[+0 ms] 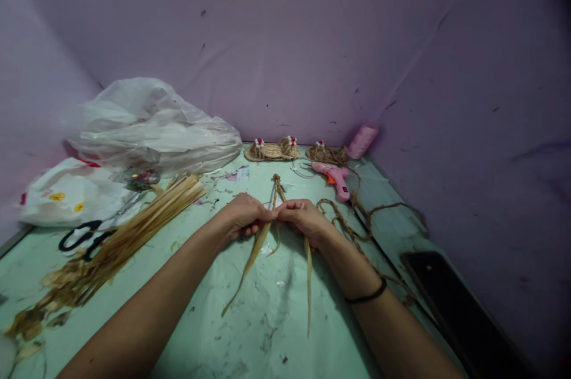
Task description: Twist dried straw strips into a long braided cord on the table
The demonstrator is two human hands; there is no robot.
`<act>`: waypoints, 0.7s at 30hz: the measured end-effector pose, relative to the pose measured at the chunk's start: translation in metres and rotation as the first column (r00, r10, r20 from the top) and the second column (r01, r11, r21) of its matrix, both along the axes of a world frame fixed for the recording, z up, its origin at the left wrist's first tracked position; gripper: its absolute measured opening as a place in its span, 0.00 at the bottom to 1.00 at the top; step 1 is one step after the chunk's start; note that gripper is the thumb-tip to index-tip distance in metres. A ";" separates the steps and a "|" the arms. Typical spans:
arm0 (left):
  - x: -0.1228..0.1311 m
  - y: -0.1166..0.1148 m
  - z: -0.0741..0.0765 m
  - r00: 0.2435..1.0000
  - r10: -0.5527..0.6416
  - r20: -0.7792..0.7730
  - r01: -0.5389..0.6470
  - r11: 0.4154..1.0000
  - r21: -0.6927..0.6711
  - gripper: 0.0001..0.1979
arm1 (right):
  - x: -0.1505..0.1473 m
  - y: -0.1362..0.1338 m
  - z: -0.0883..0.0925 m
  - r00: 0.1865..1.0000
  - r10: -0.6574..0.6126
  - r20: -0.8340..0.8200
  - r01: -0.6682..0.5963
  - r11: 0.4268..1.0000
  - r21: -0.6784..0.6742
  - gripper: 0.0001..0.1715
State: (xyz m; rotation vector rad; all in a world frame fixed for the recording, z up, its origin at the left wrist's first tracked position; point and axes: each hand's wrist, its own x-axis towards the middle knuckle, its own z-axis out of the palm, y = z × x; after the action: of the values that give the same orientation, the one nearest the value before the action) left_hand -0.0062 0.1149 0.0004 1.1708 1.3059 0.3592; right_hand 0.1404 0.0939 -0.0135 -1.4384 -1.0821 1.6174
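My left hand (243, 215) and my right hand (303, 218) meet at the middle of the pale green table (267, 319), both pinched on dried straw strips (256, 251). A braided end of the straw (277, 185) points away from me beyond my fingers. Loose strip ends trail back toward me between my forearms. A black band circles my right wrist.
A bundle of dried straw (134, 230) lies at left over black scissors (82, 239), with plastic bags (151, 126) behind. Small woven sandals (272, 150), a pink glue gun (334, 178), a pink spool (362, 141) and braided cord (357, 218) lie at the back right. A dark phone (450, 301) rests at right.
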 end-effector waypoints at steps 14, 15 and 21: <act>-0.002 0.000 -0.001 0.978 -0.039 0.205 0.076 0.981 -0.178 0.12 | -0.002 -0.002 0.004 0.993 -0.024 -0.115 0.020 0.999 -0.038 0.04; -0.001 0.000 -0.001 0.979 -0.037 0.198 0.073 0.982 -0.175 0.12 | -0.002 -0.002 0.004 0.993 -0.025 -0.112 0.021 0.999 -0.038 0.04; -0.003 0.001 -0.006 0.999 -0.033 -0.031 0.031 0.998 -0.055 0.06 | -0.002 -0.001 0.002 1.000 0.017 -0.018 -0.018 0.999 -0.029 0.04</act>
State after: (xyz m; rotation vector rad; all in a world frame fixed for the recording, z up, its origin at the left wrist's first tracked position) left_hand -0.0096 0.1160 -0.0055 1.1544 1.3149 0.2816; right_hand 0.1385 0.0928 -0.0120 -1.4349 -1.0674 1.6618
